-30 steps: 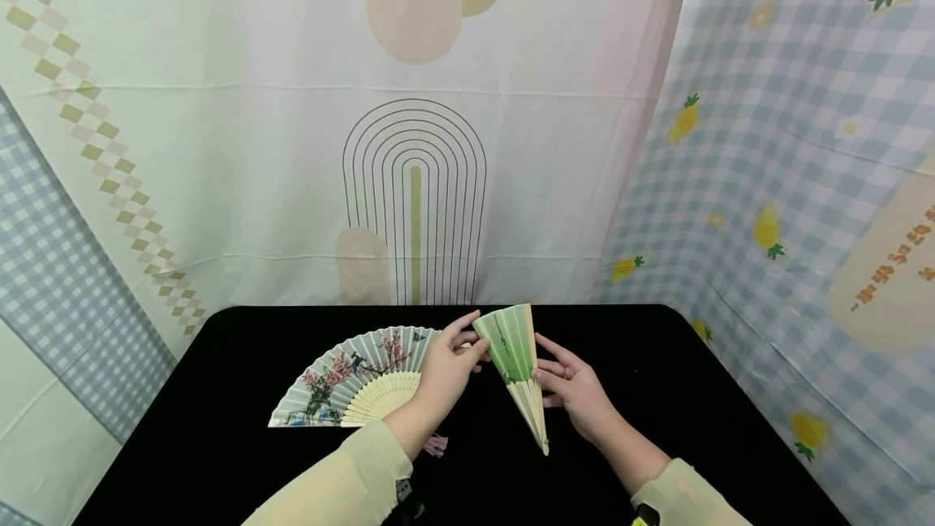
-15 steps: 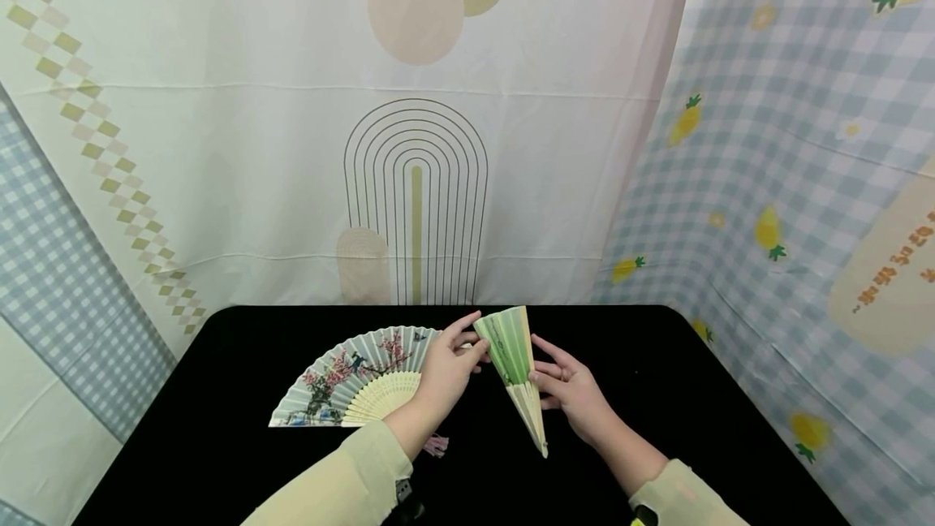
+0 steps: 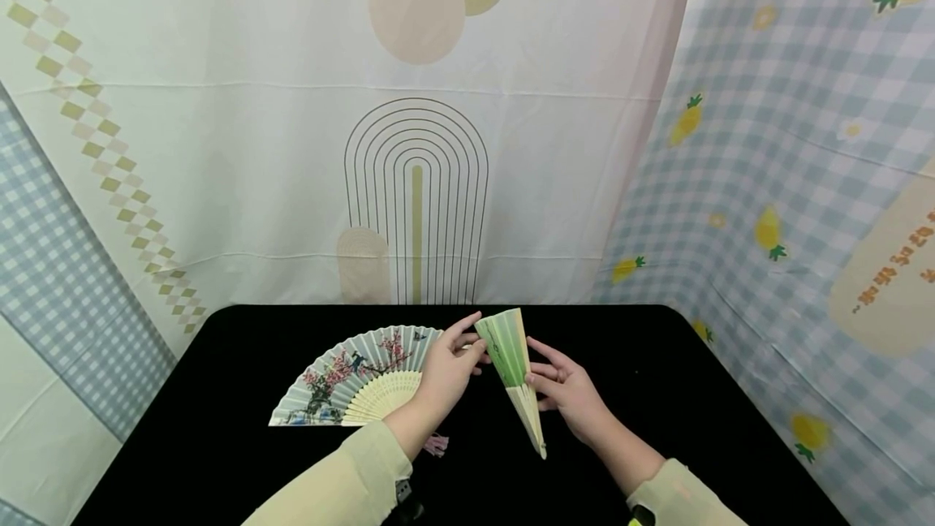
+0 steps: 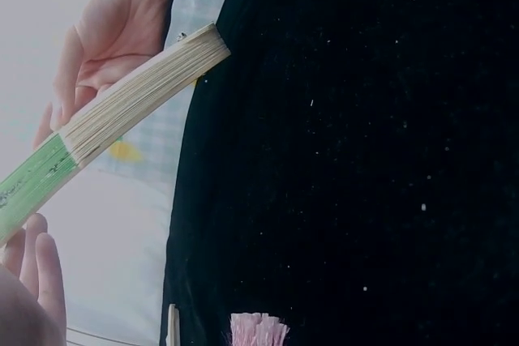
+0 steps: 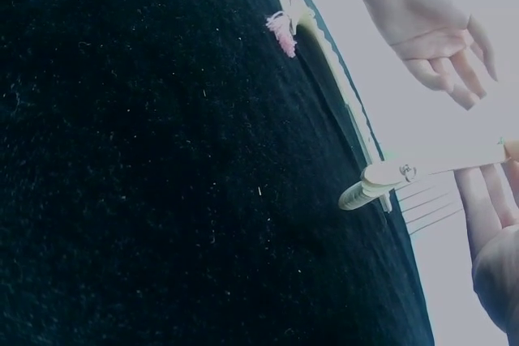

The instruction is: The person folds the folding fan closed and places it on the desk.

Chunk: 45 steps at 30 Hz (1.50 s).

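Between the two hands, a green folding fan (image 3: 506,351) is spread narrowly, its pivot end pointing down toward the person. The left hand (image 3: 447,368) pinches its upper left edge, thumb in front. On the other side the right hand (image 3: 573,396) holds the right outer stick, with the thumb on the front and the fingers behind. In the left wrist view, bare bamboo ribs (image 4: 146,91) lie stacked close together below the green fabric. The right wrist view shows the rivet (image 5: 408,173) at the pivot end.
A white folding fan (image 3: 354,376) with pink blossoms lies fully spread at the left of the black table (image 3: 628,339), partly hidden by the left arm. Its pink tassel (image 3: 436,446) shows beside that wrist. Patterned curtains (image 3: 555,185) hang behind and at the sides.
The green fan has become narrower. Its right edge and the right hand have moved slightly left, while the left hand has stayed almost still.
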Motion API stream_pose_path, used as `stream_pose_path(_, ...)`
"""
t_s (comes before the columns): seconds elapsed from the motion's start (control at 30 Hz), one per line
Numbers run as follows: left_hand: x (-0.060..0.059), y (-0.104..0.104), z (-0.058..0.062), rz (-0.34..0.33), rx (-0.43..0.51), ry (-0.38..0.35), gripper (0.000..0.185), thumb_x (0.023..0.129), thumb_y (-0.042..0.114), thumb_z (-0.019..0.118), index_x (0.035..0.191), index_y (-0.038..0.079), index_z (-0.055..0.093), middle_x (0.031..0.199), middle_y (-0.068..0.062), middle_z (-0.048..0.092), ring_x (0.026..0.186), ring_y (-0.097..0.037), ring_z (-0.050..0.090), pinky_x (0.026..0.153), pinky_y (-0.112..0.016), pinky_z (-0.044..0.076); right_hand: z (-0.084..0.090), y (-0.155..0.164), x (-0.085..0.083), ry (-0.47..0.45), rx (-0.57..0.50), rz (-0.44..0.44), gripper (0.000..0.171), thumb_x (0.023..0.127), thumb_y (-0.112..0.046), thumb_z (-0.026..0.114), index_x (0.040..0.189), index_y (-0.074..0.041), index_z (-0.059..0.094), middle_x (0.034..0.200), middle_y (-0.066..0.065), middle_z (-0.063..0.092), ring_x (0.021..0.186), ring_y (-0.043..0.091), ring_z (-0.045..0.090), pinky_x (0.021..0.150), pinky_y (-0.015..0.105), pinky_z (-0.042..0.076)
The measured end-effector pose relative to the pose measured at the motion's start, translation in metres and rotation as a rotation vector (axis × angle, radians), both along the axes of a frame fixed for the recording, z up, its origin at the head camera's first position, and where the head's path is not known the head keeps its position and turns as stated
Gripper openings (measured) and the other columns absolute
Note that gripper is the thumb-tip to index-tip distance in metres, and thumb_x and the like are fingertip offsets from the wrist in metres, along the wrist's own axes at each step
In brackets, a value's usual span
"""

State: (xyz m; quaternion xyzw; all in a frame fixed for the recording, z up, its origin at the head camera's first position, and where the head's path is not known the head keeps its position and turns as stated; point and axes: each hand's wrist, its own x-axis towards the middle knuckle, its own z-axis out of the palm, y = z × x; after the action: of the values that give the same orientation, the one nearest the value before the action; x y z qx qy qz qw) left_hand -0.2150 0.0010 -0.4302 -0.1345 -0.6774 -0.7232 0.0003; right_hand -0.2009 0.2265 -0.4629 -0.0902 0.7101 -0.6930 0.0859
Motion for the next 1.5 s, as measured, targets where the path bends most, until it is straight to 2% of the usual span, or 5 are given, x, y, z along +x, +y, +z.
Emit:
stream_pose_path(0.33,0.001,0.003,0.001,-0.032,-0.026,-0.038,0.058,0.095,0.013,0.069,0.148,0.012,0.046,0.119,-0.016,0.064,0.09,-0.027,0.068,0.077,-0.047,0.057,-0.001,-0.002,0.003,0.01,0.026,-0.007,0.066,0.096,-0.014,0.067,0.154,-0.01,0.035,0.13,0.022,0.062,0.1,0.032,0.07,0.072,0.041,0.061)
stream_pose_path(0.63,0.008,0.004,0.008,0.014,-0.082,-0.048,0.059,0.094,0.016,0.071,0.147,0.012,0.047,0.122,-0.015,0.063,0.091,-0.03,0.069,0.067,-0.029,0.054,0.0,-0.005,0.004,0.009,0.07,-0.007,0.065,0.096,-0.018,0.067,0.154,-0.012,0.038,0.13,0.02,0.062,0.1,0.031,0.069,0.071,0.039,0.061)
stream_pose_path(1.1,0.01,0.008,0.011,0.065,-0.117,-0.013,0.054,0.094,0.014,0.07,0.144,0.008,0.05,0.117,-0.018,0.065,0.088,-0.033,0.07,0.066,-0.026,0.052,0.003,-0.008,0.008,0.05,0.15,0.001,0.061,0.098,-0.019,0.065,0.153,-0.012,0.04,0.129,0.02,0.063,0.1,0.03,0.07,0.071,0.04,0.061)
stream_pose_path(1.33,-0.016,0.013,-0.027,0.091,-0.137,-0.011,0.058,0.09,0.031,0.076,0.143,0.023,0.053,0.115,-0.007,0.067,0.08,-0.015,0.07,0.066,-0.028,0.054,0.006,-0.012,0.01,0.059,0.165,-0.005,0.06,0.098,-0.014,0.064,0.153,-0.011,0.04,0.129,0.021,0.063,0.098,0.031,0.07,0.07,0.041,0.061)
stream_pose_path(1.5,-0.013,0.014,-0.024,0.101,-0.167,0.002,0.059,0.09,0.03,0.076,0.144,0.025,0.053,0.113,-0.004,0.068,0.078,-0.013,0.069,0.065,-0.029,0.054,0.007,-0.014,0.012,0.061,0.176,-0.015,0.06,0.097,-0.014,0.066,0.152,-0.011,0.041,0.128,0.021,0.063,0.098,0.031,0.07,0.069,0.041,0.061)
